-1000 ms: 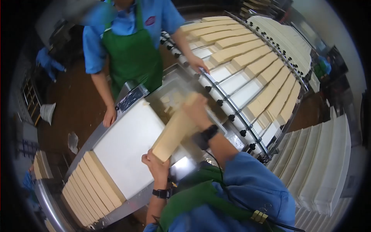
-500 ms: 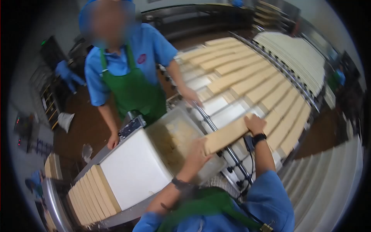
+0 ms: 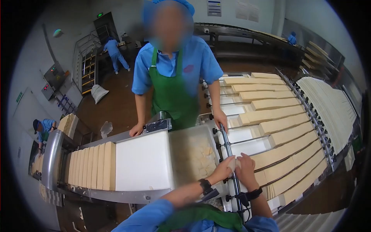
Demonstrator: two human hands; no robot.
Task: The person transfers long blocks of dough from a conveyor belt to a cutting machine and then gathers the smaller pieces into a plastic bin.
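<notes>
My left hand is closed at the metal rail, beside the clear bin of broken pale pieces. Close by on its right, my right hand has its fingers curled inward. Something small and pale shows between the hands, too unclear to name. To their right, long cream-coloured blocks lie in rows between thin bars. Left of the bin is a white surface, with a row of upright cream slabs at its far end.
A co-worker in a green apron stands opposite, one hand on the rail and the other at the white surface's back edge. A ridged white belt runs at the right. Other people work farther back.
The long cream block that both hands held is no longer in them. My hands have come close together at the rail. The view has turned, and the co-worker appears farther right.
</notes>
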